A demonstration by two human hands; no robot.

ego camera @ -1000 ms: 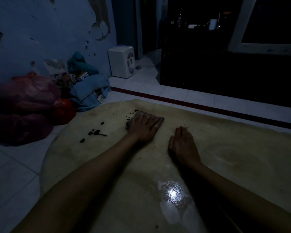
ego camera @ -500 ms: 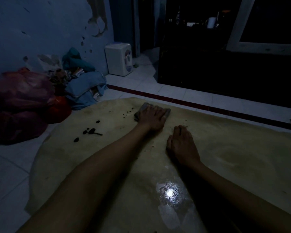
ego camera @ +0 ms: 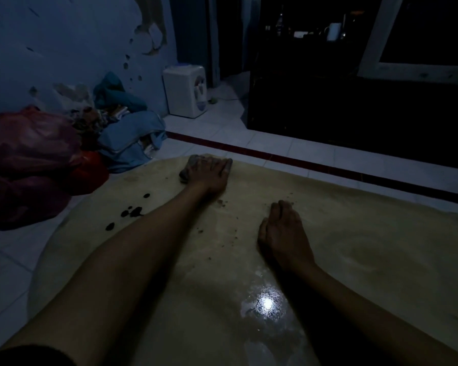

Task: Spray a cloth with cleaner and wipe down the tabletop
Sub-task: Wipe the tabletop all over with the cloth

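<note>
The left hand presses the cloth flat at the tabletop's far edge to wipe; the right hand, fingers relaxed, braces.

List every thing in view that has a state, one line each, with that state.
left hand: flat on the cloth, pressing it down
cloth: crumpled under the left hand at the tabletop's far edge
right hand: resting on the tabletop, fingers loosely curled, holding nothing
tabletop: wet and shiny near the person, crumbs in the middle
dark spots: still unwiped, left of the left forearm
</note>
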